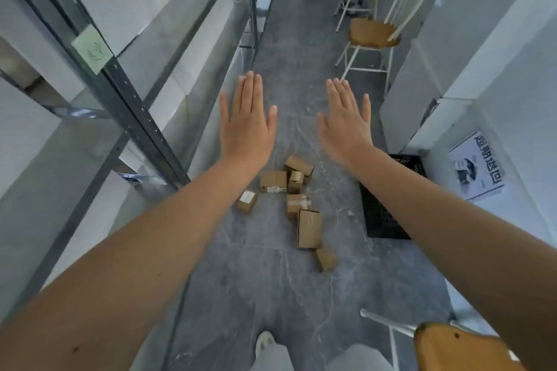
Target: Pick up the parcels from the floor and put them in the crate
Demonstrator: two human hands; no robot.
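Observation:
Several small brown cardboard parcels lie scattered on the grey floor in the middle of the aisle. The longest one lies near the front of the group, and a single parcel sits apart on the left. A black plastic crate stands on the floor to their right, partly hidden by my right forearm. My left hand and my right hand are stretched out in front of me, high above the parcels, palms down with straight fingers. Neither hand holds anything.
Metal shelving runs along the left of the narrow aisle. White chairs with wooden seats stand at the right, another chair seat is close at lower right. A white box with a printed label sits beside the crate.

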